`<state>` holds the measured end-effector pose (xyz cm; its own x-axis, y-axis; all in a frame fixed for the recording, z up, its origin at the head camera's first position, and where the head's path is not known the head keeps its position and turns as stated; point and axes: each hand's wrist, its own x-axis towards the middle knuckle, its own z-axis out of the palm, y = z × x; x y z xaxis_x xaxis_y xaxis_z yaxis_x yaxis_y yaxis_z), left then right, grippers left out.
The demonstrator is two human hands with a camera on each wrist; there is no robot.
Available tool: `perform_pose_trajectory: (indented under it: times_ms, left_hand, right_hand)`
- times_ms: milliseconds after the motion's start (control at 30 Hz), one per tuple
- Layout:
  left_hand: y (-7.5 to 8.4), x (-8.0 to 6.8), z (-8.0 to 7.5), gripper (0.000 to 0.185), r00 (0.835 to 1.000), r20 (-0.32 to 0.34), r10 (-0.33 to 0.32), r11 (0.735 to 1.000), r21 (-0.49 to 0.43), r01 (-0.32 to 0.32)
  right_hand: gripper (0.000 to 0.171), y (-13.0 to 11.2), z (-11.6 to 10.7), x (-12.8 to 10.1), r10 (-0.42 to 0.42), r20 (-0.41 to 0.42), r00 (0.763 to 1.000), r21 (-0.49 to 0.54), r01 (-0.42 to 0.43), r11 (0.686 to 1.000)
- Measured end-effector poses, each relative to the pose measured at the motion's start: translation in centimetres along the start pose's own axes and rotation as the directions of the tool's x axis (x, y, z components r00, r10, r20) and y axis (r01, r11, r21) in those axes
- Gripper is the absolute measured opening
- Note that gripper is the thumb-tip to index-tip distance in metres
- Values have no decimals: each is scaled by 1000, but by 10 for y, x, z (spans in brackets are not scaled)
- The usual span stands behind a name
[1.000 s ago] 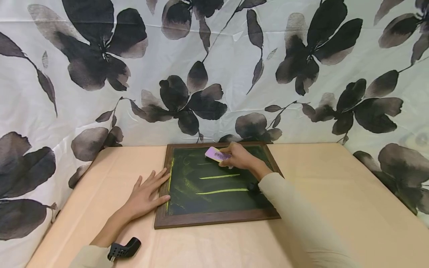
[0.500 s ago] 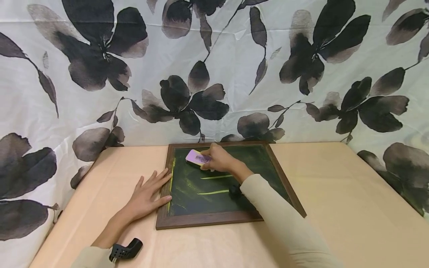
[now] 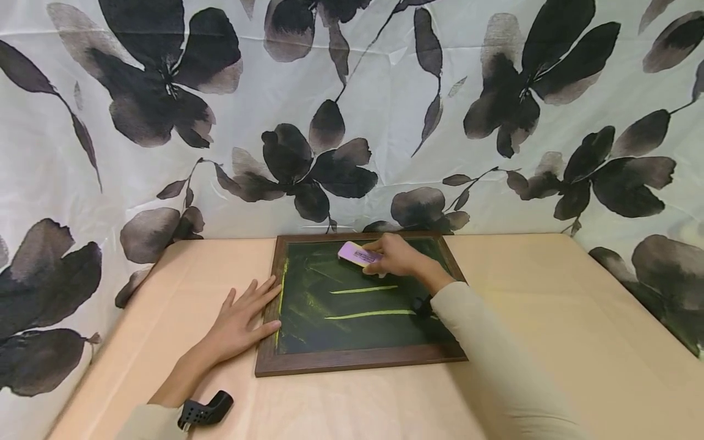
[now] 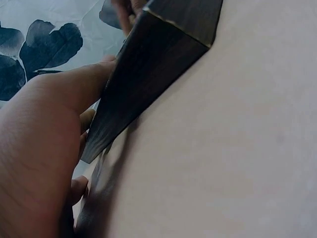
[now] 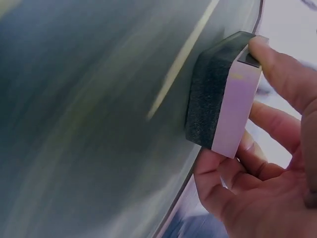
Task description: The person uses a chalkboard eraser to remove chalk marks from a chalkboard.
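Compared with half a second ago, the right hand [image 3: 397, 256] has carried the eraser [image 3: 359, 253] to the right along the upper part of the chalkboard [image 3: 357, 360]; before it was near the top left corner, now it is close to the middle of the top edge. The left hand [image 3: 242, 321] has stayed in its place.

There is one chalkboard, one eraser, and two yellow chalk lines [image 3: 363, 289] on the green surface. One small black object [image 3: 205, 410] lies on the tabletop [image 3: 550, 342] near the left sleeve.

The eraser's long axis runs left to right, about parallel to the top frame, with its dark foam side [image 5: 208, 99] down on the board. The right hand grasps the eraser between thumb and fingers. The left hand lies flat with straight fingers, pressing against the left frame of the board.
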<state>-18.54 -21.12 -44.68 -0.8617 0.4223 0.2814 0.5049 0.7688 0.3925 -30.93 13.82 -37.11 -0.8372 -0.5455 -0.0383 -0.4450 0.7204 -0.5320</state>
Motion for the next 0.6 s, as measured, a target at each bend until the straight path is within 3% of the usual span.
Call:
perform_pose_trajectory:
  times_ms: [300,500,600]
  left_hand:
    - [-1,2,-2,69,1000,11,-3,1000,-5,3]
    - [-3,2,-2,70,1000,2,-4,1000,-7,4]
    - [-4,3,0,69,1000,3,-1,1000,-12,1]
  right_hand:
    - [55,53,-31,-39,87,-126,988,-127,-103,986]
    - [51,60,-39,-57,73,-164,984,-207,-106,973]
    - [47,58,-41,-68,104,-148,984,-179,-130,975]
